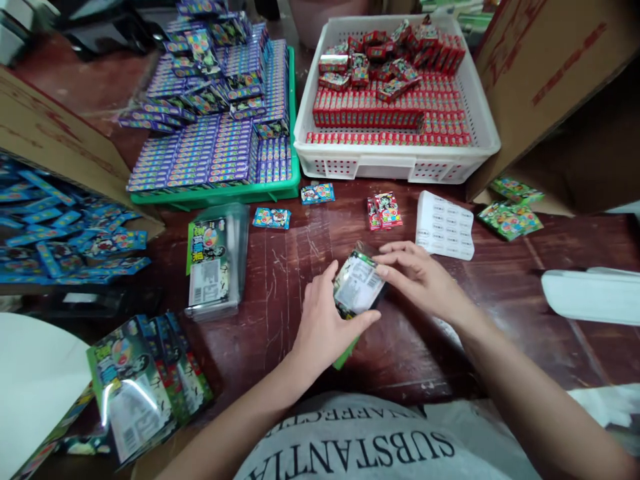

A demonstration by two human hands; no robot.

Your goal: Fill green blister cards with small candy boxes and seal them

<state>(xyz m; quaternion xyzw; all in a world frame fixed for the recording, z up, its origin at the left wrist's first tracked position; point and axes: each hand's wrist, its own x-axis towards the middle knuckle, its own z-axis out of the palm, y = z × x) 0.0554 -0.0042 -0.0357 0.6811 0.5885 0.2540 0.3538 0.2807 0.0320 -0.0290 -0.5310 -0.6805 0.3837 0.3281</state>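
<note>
In the middle of the table is a clear plastic pack (356, 287) with a printed black and green face and a pale label. My left hand (320, 317) is closed round its left side, thumb along the lower edge. With thumb and fingers at its upper right edge, my right hand (425, 280) grips the same pack. A bit of green card (346, 355) sticks out beneath it. Beyond the hands lie red small packets (385, 210) and a sheet of round stickers (445, 225). To the left stands a stack of similar clear packs (215, 263).
A green tray (215, 195) of purple boxes and a white crate (355, 163) of red boxes stand at the back. Cardboard boxes flank both sides. Blue packets (273, 218) lie before the tray, green packets (510, 220) at right, finished-looking packs (133, 380) at lower left.
</note>
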